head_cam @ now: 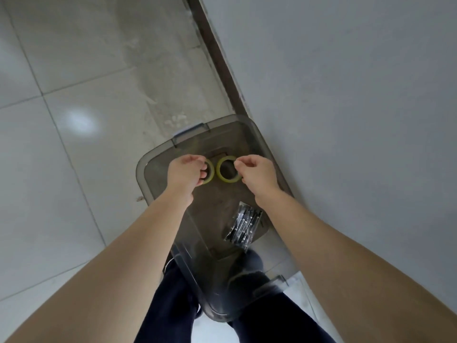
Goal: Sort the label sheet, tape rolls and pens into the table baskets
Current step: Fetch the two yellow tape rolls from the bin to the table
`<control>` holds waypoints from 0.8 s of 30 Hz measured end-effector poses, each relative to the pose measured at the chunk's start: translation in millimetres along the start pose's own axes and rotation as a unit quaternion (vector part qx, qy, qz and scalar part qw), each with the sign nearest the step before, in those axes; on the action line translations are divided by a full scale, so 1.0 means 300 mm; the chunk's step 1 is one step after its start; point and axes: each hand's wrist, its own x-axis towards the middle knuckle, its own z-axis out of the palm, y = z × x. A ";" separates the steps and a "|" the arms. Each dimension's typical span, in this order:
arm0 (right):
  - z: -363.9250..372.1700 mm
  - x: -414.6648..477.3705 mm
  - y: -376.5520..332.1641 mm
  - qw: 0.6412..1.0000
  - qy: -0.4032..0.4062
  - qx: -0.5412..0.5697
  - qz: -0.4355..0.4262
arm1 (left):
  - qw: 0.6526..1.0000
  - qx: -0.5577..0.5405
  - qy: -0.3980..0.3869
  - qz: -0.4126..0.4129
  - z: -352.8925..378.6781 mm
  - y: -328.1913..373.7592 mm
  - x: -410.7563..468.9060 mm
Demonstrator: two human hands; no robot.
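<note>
Nearest me, low centre, a bagged pack of pens (244,225) lies on the smoky bin lid (230,137), likely crinkly and slippery. At frame centre my left hand (185,173) hooks fingers through one yellow tape roll (211,169), and my right hand (257,172) pinches the rim of the other tape roll (220,172). Both look light and rigid, and I judge the core the surest hold.

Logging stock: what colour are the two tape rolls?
Yellow-green, both tape rolls; the head view shows it.
</note>
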 end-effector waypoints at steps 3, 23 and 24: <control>0.038 0.092 0.084 1.000 0.010 -0.005 0.016 | 1.000 0.007 0.009 -0.012 0.024 -0.072 0.117; 0.216 0.479 0.366 0.994 0.061 -0.063 0.064 | 0.990 0.050 0.132 -0.017 0.150 -0.348 0.569; 0.222 0.487 0.372 0.993 0.071 -0.070 0.059 | 0.987 0.077 0.144 0.001 0.151 -0.365 0.583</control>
